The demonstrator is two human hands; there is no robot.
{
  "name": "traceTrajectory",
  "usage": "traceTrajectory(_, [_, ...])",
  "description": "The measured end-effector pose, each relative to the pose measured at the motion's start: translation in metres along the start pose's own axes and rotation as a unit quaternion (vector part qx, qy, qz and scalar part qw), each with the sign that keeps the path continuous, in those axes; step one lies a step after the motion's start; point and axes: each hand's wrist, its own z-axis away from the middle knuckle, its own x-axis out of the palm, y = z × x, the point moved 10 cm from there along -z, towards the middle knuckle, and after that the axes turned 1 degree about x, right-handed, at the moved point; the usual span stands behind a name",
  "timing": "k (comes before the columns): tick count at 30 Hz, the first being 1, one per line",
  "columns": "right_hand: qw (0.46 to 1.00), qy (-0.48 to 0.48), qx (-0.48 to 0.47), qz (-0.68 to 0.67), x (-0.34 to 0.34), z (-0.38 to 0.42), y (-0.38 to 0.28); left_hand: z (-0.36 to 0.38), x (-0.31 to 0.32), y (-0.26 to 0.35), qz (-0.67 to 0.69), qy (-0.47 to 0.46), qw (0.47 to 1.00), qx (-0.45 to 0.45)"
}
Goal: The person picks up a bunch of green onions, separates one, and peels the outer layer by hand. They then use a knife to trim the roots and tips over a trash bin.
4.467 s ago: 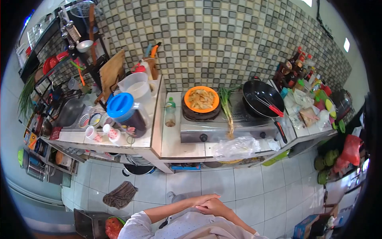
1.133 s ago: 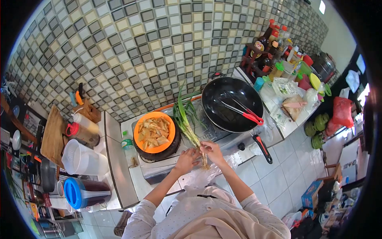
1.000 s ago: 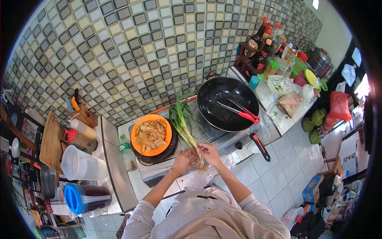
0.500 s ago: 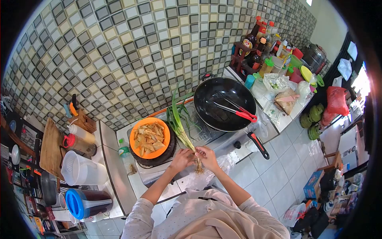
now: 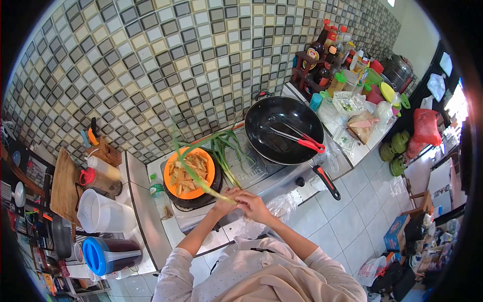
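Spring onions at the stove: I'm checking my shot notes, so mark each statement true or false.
1. Both hands, left hand and right hand, grip the spring onions. True.
2. The orange bowl is empty. False: it holds fried chips.
3. Red-handled tongs lie in the black wok. True.
4. The blue-lidded jug stands right of the wok. False: it stands far left of it.

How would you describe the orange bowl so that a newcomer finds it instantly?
Start at the stove under the tiled wall. The orange bowl sits on the burner opposite the black wok. It alone is bright orange and holds pale fried chips.
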Motion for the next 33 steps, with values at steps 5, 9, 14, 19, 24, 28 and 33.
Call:
traceTrajectory(5, [0.996, -0.081, -0.008, 0.043, 0.023, 0.005, -0.005, 0.002, -0.004, -0.006, 0.121, 0.023, 0.992, 0.0])
traceTrajectory(9, [0.992, -0.109, -0.024, 0.068, 0.029, 0.006, -0.02, -0.001, -0.001, 0.005, 0.016, -0.042, 0.998, 0.038])
traceTrajectory(14, [0.993, -0.092, -0.016, 0.077, 0.038, 0.014, -0.03, 0.003, 0.017, 0.004, -0.049, -0.084, 0.994, 0.046])
traceTrajectory(19, [0.993, -0.077, -0.014, 0.09, 0.039, 0.01, -0.037, 0.006, 0.02, 0.0, -0.033, -0.099, 0.994, 0.02])
traceTrajectory(24, [0.991, -0.06, -0.026, 0.114, 0.032, 0.011, -0.05, 0.009, 0.015, 0.003, -0.057, -0.095, 0.993, 0.029])
traceTrajectory(28, [0.992, -0.059, 0.001, 0.114, 0.034, 0.014, -0.056, 0.01, 0.025, -0.001, -0.063, -0.095, 0.993, 0.025])
traceTrajectory(33, [0.992, -0.044, -0.001, 0.12, 0.037, 0.002, -0.07, 0.016, 0.026, -0.002, -0.075, -0.058, 0.995, 0.011])
